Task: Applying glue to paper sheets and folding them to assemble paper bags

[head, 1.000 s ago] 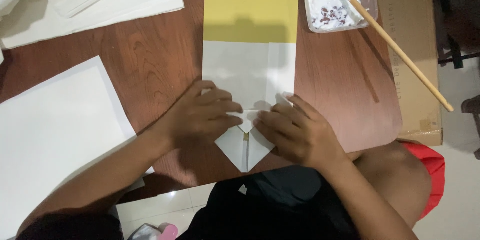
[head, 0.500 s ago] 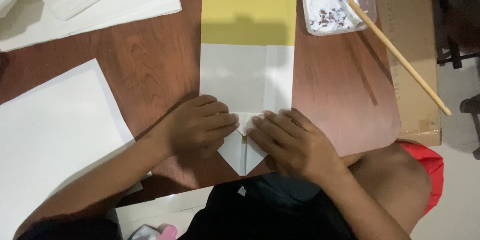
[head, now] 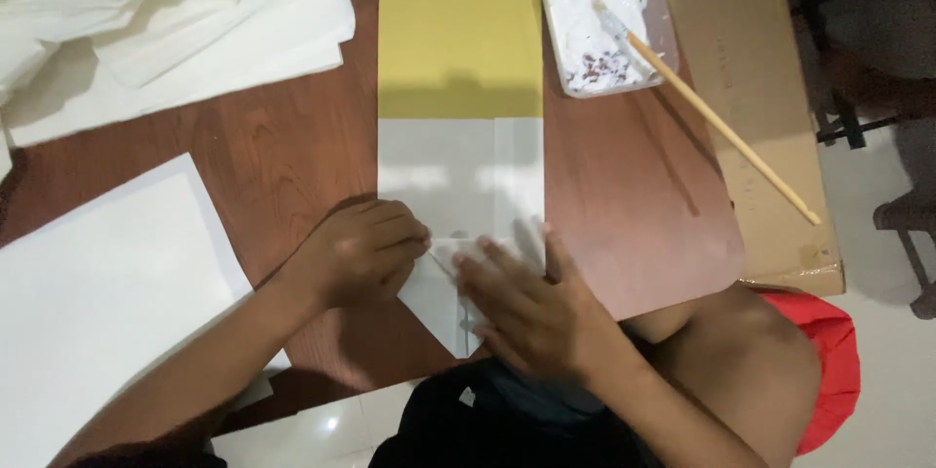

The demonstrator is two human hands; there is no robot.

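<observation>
A long folded paper piece (head: 458, 175), white at my end and yellow at the far end, lies on the brown wooden table (head: 292, 156). Its near end is folded to a point. My left hand (head: 363, 253) presses down on the left side of that fold with curled fingers. My right hand (head: 531, 307) lies flat with fingers spread over the right side of the fold; it is blurred by motion. Neither hand grips anything.
A clear tub of white paste (head: 597, 18) holds a long wooden-handled brush (head: 717, 122) at the far right. Brown cardboard (head: 760, 117) lies along the right table edge. White sheets (head: 88, 302) sit at left, and more white paper (head: 166, 19) at the far left.
My right hand has opened flat and slid across the fold, now blurred. My left hand stays pressing. The view has shifted slightly.
</observation>
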